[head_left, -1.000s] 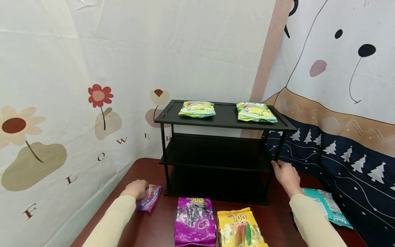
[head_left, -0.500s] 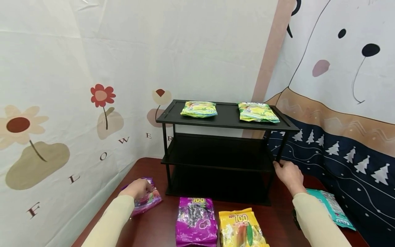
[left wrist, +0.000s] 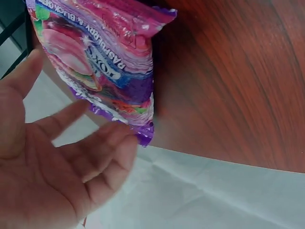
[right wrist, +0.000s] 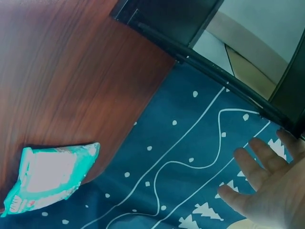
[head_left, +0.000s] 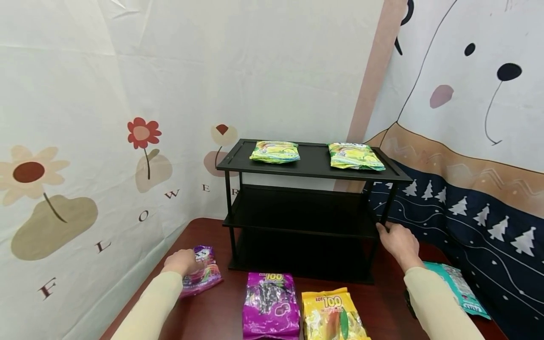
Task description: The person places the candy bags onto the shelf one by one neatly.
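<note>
On the reddish table (head_left: 227, 314), the raspberry bag (head_left: 208, 273) lay left of the rack (head_left: 313, 160) by the left hand (head_left: 180, 262), loosely parted fingers suggesting a hold being sought and a pinch needed next, while the right hand (head_left: 398, 242), unclenched, touched the rack's side.

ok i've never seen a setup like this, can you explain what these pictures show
There's no machine: each grip is simply a person's bare hand. The wide picture comes from a camera on the head; the two closer ones come from cameras on the wrists.

On the table stands a black shelf with two green bags on top. In front lie a purple bag and a yellow bag; a teal bag lies to the right.

The left grip is open at a pink bag. The right grip touches the shelf's right side; whether it holds on, I can't tell.
</note>
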`<state>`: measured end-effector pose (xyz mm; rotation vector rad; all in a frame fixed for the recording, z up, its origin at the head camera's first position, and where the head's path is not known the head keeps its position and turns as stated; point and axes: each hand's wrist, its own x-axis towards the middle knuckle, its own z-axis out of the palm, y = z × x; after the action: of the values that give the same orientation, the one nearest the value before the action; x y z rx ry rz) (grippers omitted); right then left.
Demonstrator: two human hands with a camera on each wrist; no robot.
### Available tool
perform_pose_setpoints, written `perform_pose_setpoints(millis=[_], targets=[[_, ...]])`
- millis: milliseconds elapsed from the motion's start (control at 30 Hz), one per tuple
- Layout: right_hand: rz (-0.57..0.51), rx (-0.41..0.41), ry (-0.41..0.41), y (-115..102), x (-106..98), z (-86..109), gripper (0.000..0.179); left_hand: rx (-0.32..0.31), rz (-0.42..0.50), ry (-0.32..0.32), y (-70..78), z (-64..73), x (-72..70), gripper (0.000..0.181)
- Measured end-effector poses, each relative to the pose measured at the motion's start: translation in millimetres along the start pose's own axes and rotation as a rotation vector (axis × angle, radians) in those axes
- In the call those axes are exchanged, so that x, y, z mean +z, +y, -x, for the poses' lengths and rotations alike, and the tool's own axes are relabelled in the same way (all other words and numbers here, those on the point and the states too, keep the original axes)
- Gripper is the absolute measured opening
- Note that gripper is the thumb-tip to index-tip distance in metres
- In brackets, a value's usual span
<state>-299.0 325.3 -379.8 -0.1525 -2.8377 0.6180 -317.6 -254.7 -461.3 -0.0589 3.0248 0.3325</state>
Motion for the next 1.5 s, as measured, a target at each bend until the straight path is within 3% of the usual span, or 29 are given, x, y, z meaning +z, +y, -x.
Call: perform_pose_setpoints(millis=[100,467,600,833,967,1500], targets=[[0.008,0.004,-0.015,1,-1,-0.1,0.063,-0.027,-0.005,-0.03,3.1,4.0,-0.9,0.06],[-0.032,0.054,-0.091,0,-9,-4.3,0.067,0.069,0.029,-0.051,7.6,4.0,5.2,0.04],[-0.054,0.044,-0.107,-1,-11,-5.0,0.067,0.082,0.073,-0.048,5.1,-1.4,5.7,0.052],[-0.06,0.026,-0.101,-1,-10,-4.8,0.063,-0.031,0.124,0.005,-5.9,-4.9,3.5,0.047],[-0.059,0.03,-0.092,-1,-9,-4.5,0.063,-0.088,0.133,-0.006,-13.2,-1.7,4.3,0.054],[-0.069,0.032,-0.076,-2,-5,-2.8,0.061,-0.132,0.201,-0.012,-16.3,-2.2,9.2,0.057]])
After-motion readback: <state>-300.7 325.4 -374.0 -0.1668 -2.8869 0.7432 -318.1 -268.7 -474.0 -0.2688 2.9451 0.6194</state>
